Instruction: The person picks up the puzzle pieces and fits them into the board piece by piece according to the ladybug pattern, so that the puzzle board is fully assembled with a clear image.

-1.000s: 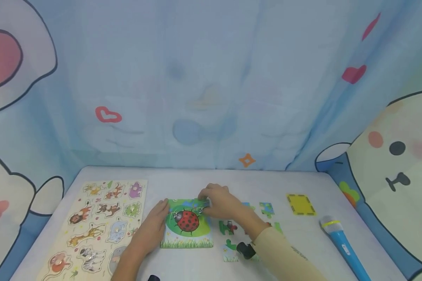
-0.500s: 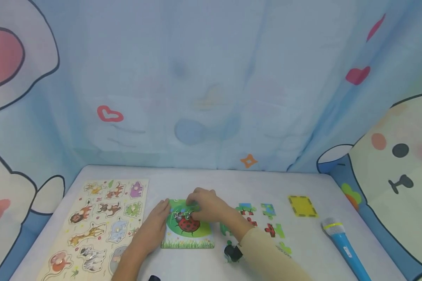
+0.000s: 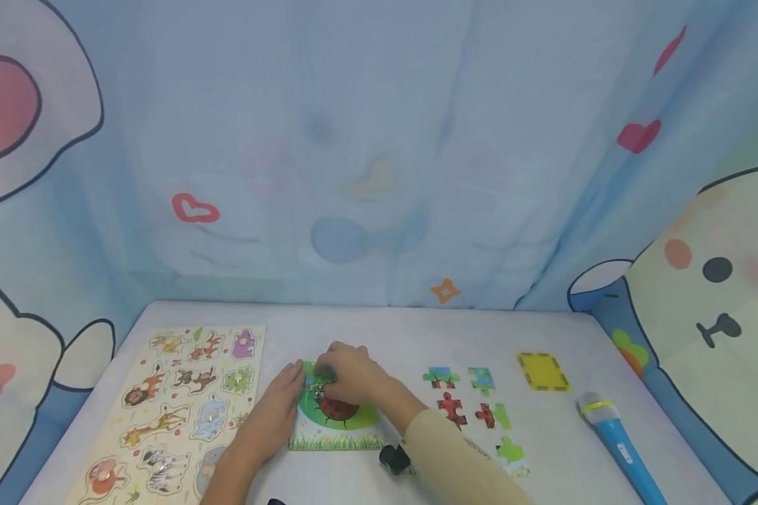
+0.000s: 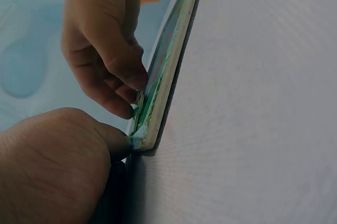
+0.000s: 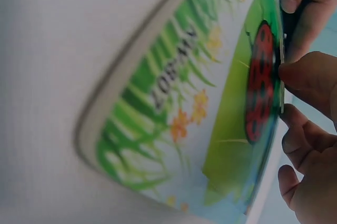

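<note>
In the head view, a wooden ladybug puzzle board (image 3: 336, 440) lies at the middle of the table. My left hand (image 3: 271, 417) rests along its left edge, fingers fairly straight, and in the left wrist view the thumb (image 4: 113, 138) touches its corner. My right hand (image 3: 354, 375) is over the board's upper left part. Between its thumb and fingers it pinches a thin puzzle piece (image 4: 138, 110), seen nearly edge-on in the left wrist view. That piece's picture is mostly hidden. The right wrist view shows grass and the red ladybug (image 5: 260, 87) on the board.
Several loose puzzle pieces (image 3: 451, 409) lie right of the board, some hidden by the right sleeve (image 3: 455, 456). A yellow square tile (image 3: 543, 372) and a blue toy microphone (image 3: 622, 445) are farther right. An animal peg puzzle (image 3: 180, 386) lies at the left.
My right hand has moved left across the board, from its upper right corner to its upper left, with the puzzle piece. More loose pieces show at the right. My left hand has stayed put.
</note>
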Demonstrator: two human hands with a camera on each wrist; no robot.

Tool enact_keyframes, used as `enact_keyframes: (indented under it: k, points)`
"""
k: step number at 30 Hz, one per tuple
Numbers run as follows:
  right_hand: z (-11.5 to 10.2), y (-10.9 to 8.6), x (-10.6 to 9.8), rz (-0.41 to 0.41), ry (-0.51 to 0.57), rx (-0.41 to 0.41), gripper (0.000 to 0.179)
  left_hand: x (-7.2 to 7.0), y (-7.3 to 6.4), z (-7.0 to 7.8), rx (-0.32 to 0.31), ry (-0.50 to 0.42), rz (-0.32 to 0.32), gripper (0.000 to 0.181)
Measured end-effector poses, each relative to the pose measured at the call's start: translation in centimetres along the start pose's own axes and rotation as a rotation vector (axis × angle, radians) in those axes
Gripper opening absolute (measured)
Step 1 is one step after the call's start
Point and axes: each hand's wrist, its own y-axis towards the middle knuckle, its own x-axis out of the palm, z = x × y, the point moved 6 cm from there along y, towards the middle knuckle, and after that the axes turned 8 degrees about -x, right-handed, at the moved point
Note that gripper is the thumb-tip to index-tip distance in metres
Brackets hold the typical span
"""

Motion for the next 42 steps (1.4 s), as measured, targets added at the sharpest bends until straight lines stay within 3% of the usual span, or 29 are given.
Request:
enact_keyframes:
  k: [7, 16, 28, 42]
  points:
    - [0.2, 0.3, 0.3, 0.002, 0.004, 0.031, 0.032, -0.1, -0.1, 0.2, 0.003, 0.011, 0.004, 0.045]
    - [0.9, -0.7, -0.2, -0.036, 0.023, 0.002, 0.037, -0.4, -0.2, 0.3, 0.015, -0.001, 0.012, 0.044]
    - [4.6, -4.4, -3.1, 0.051, 0.093, 0.048, 0.035, -0.6, -0.2, 0.4, 0.024, 0.027, 0.017, 0.046]
    - [10.5, -10.1, -4.6, 0.135, 0.0, 0.192, 0.03, -0.3, -0.3, 0.7, 0.033, 0.004, 0.015, 0.044]
